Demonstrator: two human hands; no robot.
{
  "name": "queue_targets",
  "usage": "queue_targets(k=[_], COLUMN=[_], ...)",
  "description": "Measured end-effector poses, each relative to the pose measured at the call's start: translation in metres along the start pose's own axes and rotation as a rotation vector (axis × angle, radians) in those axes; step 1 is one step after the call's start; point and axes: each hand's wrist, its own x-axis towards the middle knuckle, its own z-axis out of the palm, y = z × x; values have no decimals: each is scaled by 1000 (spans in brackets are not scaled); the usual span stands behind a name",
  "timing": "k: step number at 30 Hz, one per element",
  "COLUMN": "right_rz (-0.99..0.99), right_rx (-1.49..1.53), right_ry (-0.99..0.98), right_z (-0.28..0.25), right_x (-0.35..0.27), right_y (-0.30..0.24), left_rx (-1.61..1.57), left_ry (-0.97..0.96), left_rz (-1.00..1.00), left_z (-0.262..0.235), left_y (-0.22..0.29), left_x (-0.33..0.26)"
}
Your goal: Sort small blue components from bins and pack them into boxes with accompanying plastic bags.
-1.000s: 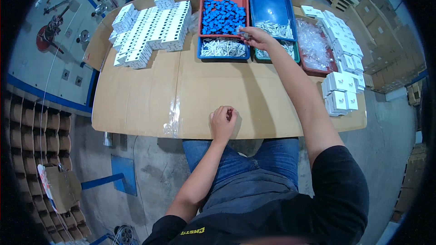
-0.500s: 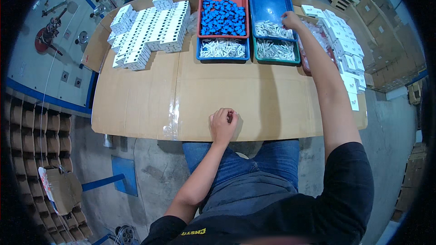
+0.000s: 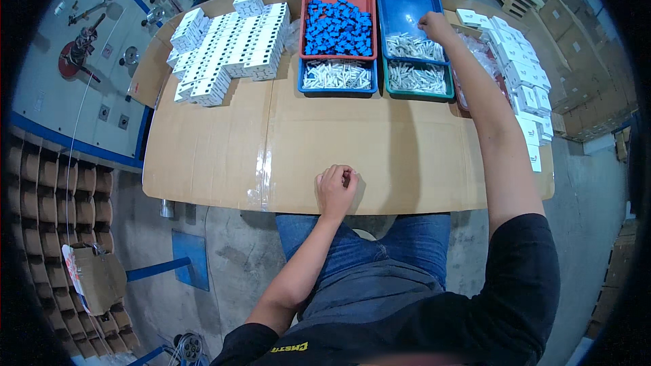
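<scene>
My left hand (image 3: 337, 190) rests near the front edge of the cardboard-covered table, its fingers curled inward. Whatever lies inside them is hidden. Stretched forward, my right hand (image 3: 436, 28) hovers over the right side of the upper blue tray (image 3: 409, 5), its fingertips pinched together. Anything between those fingertips is too small to make out. Small white slender pieces (image 3: 412, 47) lie in the near part of that tray, just below the hand. More of the same fill the green tray (image 3: 419, 97) in front of it.
Left of these, a red tray (image 3: 305, 20) holds small blue parts (image 3: 338, 28), above a blue tray (image 3: 338, 93) of white pieces. White boxes with dark openings (image 3: 230, 46) stand stacked at the far left. White cartons (image 3: 519, 64) line the right side, beside a reddish tray with clear plastic bags (image 3: 477, 53).
My right hand has shifted slightly left and farther away over the blue tray. The left hand keeps its curled pose. The whole view has moved a little.
</scene>
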Motion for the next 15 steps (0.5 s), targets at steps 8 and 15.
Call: queue_targets(k=[8,15], right_rz=[244,196], right_rx=[143,230], right_ry=[393,361], right_z=[27,25], right_x=[-42,-73], right_y=[-17,8], left_rx=[-23,-4], left_ry=[-11,-4], left_rz=[2,1], left_z=[0,1], left_y=[-2,1], left_x=[0,2])
